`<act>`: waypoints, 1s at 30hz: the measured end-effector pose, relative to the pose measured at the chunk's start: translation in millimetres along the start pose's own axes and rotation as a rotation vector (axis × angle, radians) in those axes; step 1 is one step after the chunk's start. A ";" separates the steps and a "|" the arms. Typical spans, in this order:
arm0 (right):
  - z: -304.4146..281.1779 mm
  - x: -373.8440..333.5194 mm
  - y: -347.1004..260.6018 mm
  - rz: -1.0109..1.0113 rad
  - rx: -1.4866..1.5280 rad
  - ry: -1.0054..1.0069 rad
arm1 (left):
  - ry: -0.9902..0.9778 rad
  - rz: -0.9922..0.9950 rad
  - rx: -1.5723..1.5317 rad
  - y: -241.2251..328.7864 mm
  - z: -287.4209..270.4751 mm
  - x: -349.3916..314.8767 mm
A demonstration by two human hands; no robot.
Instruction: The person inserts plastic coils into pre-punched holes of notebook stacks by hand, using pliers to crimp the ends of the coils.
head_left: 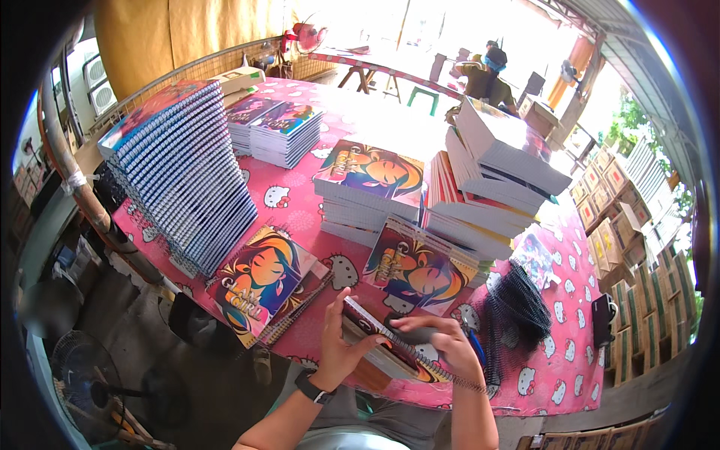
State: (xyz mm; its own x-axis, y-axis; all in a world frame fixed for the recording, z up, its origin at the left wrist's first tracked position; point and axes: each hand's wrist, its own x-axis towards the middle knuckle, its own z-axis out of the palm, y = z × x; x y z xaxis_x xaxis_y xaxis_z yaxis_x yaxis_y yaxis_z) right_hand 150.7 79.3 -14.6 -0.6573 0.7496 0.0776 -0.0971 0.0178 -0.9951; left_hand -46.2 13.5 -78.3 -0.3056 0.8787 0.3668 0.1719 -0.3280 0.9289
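Observation:
My left hand [346, 339], with a dark watch on its wrist, grips one end of a notebook [397, 358] held tilted on edge above the near table edge. A dark spiral coil [429, 360] runs along the notebook's spine and sticks out past its right end. My right hand [448, 346] is curled over the spine with the coil at its fingers, slightly blurred. Colourful illustrated notebooks lie close by: a bound pile [259, 279] to the left and another stack [420, 264] just ahead. Right of my right hand sits a heap of loose black coils [517, 307].
A tall stack of spiral-bound notebooks [184, 169] leans at the left edge. More stacks [371, 180] and a high uneven pile [502, 169] stand on the pink patterned tablecloth [292, 176]. A fan [86, 382] is low left. Another person [487, 79] sits farther back; cartons [611, 184] are at right.

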 end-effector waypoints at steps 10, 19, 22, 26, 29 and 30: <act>-0.2 20.7 1.8 0.248 -0.465 0.086 | 0.026 0.007 0.011 -2.7 -1.6 1.0; -2.5 26.8 -1.2 -0.032 0.078 -0.175 | -0.009 0.012 -0.036 1.9 -2.1 -1.6; 1.1 34.6 0.5 -0.038 -0.059 -0.177 | 0.013 0.032 -0.018 1.2 -2.7 3.9; 4.5 37.1 5.2 0.010 -0.178 -0.049 | 0.005 0.034 -0.024 -0.1 -3.2 0.0; 13.8 33.5 -0.5 -0.088 0.061 -0.108 | 0.005 0.035 -0.047 -3.8 -2.1 -0.1; 7.1 36.5 9.8 0.021 -0.084 -0.082 | 0.005 0.028 -0.063 -5.2 -1.3 -0.8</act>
State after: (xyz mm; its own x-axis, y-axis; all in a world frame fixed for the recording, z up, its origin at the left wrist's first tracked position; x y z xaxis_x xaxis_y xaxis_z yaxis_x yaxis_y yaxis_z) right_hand 120.4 102.1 -21.0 -0.7180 0.6937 0.0575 -0.0215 0.0606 -0.9979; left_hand -48.1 14.1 -83.4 -0.3066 0.8672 0.3924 0.1209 -0.3734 0.9197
